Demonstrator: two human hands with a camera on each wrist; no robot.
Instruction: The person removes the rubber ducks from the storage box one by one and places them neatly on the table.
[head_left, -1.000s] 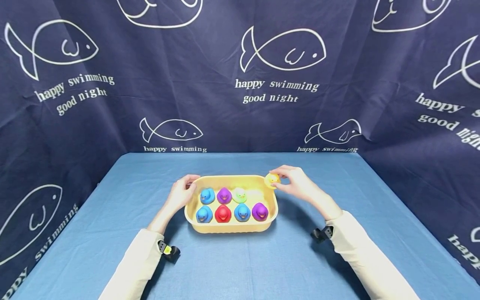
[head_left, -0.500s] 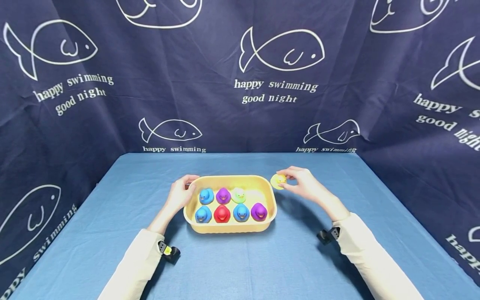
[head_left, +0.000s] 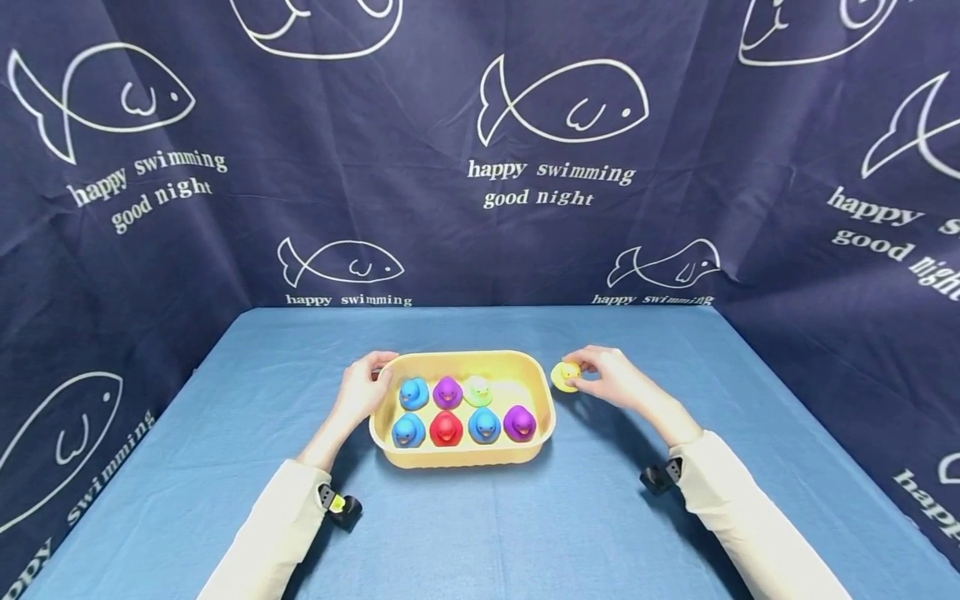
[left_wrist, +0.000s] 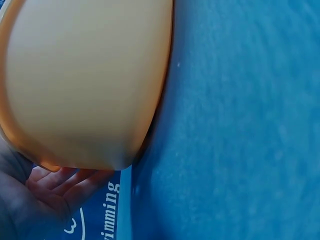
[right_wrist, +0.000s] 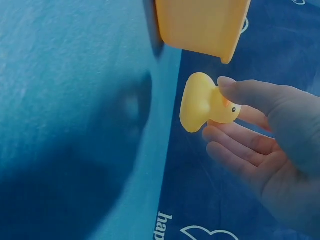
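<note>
Pinching a yellow duck (right_wrist: 197, 103) beside the tub (head_left: 461, 457)

The right hand (head_left: 615, 379), partly closed, holds it by the head, above the table (head_left: 480, 533). The left hand (head_left: 362, 387), with bent fingers, grips the tub. Seven other ducks (head_left: 446, 428) sit inside, between both hands.

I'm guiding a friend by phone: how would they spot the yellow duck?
On the blue-covered table, find the pale yellow tub. Off its right end, the right hand holds the yellow duck, the only duck outside the tub.
</note>
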